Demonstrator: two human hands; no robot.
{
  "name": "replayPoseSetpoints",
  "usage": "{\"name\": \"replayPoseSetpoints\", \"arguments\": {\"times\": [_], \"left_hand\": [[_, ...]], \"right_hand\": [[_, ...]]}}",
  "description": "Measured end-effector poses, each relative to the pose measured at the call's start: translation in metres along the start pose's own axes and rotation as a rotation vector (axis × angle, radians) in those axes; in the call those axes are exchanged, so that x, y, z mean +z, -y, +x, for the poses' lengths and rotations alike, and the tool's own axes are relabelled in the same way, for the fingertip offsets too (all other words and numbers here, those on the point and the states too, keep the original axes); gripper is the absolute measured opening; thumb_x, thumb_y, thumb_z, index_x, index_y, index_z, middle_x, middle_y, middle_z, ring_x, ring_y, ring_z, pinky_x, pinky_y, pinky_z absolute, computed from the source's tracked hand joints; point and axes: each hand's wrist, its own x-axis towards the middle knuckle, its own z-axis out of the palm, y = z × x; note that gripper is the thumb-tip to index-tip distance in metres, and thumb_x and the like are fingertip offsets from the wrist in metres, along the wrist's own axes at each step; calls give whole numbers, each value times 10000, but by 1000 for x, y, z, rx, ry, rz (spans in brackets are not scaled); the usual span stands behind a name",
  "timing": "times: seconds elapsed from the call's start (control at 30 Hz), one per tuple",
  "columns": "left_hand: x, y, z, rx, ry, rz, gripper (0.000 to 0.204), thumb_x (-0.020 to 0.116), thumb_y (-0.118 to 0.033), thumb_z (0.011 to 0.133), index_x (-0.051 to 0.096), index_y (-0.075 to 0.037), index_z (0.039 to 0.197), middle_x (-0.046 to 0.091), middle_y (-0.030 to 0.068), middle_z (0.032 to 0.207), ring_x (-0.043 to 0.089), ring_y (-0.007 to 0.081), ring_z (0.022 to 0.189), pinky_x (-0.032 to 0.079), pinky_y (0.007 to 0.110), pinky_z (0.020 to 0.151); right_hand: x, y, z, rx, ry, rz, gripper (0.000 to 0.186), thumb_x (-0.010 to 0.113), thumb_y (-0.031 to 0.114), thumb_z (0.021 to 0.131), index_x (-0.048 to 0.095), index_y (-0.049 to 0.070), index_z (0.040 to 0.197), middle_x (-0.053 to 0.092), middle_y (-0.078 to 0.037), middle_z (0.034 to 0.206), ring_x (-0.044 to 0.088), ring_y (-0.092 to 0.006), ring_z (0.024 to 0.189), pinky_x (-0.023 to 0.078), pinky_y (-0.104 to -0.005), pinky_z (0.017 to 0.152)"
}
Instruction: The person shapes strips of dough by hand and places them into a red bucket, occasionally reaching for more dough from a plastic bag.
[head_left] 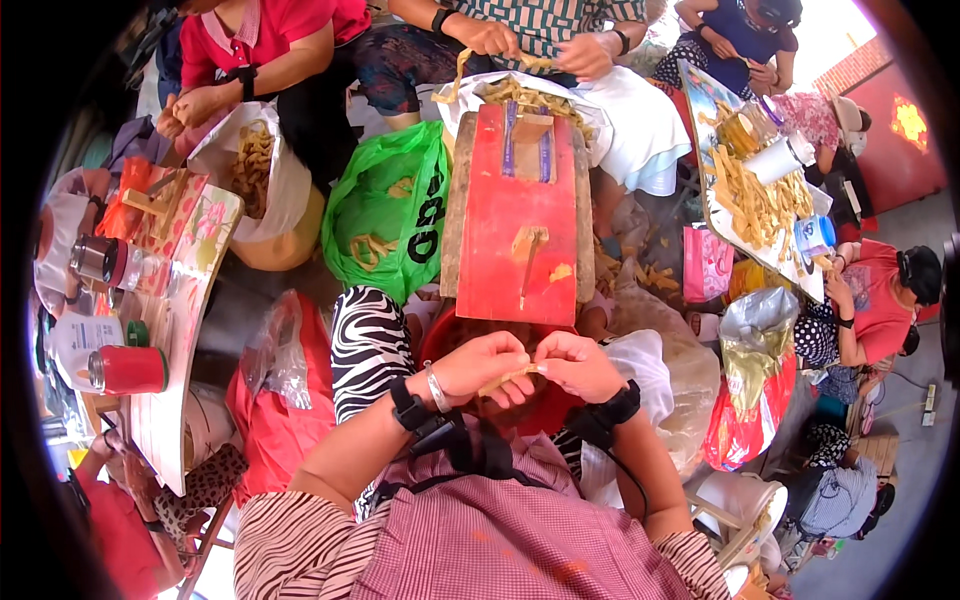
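Observation:
Close in front of my body, my left hand (485, 368) pinches a thin, pale yellow strip (508, 380). At the strip's right end, the fingertips of my right hand (580, 366) are closed on it as well. The strip looks like dried food, but its exact kind is not clear. Below both hands is a red basin (555, 412), largely hidden by my hands and the red board. That board (515, 215) stands just beyond my hands, with a small wooden block (533, 128) near its far end and a tan strip or peg (528, 262) on it.
Left of the board sits a green plastic bag (385, 215) holding a few strips. Across from me, a co-worker's hands (585, 55) handle a strip. A side table (205, 290) with a red jar (128, 369) stands left; another, heaped with strips (750, 195), stands right.

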Motion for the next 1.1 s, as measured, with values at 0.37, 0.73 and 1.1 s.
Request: {"name": "replayPoseSetpoints", "arguments": {"times": [0.37, 0.73, 1.1], "left_hand": [[-10, -3, 0, 107, -153, 115, 37, 528, -72, 826, 493, -66, 837, 562, 34, 643, 524, 89, 519, 407, 189, 459], [-15, -40, 42, 924, -836, 1484, 83, 590, -123, 725, 554, -96, 795, 577, 70, 693, 530, 274, 726, 444, 376, 608], [-17, -3, 24, 550, -347, 203, 151, 601, -98, 829, 546, -11, 939, 597, 9, 811, 554, 66, 689, 451, 202, 605]], "right_hand": [[-14, 12, -2, 16, -66, -78, 78, 591, 103, 799, 582, 76, 872, 518, 65, 673, 415, -2, 543, 292, -165, 445], [-40, 17, 65, -437, -575, -901, 183, 597, 203, 793, 567, 38, 867, 596, -133, 682, 593, -271, 643, 450, -352, 591], [-8, 13, 27, 26, -425, 45, 278, 617, 300, 808, 548, 35, 857, 493, 23, 601, 404, -55, 397, 276, -193, 314]]}}
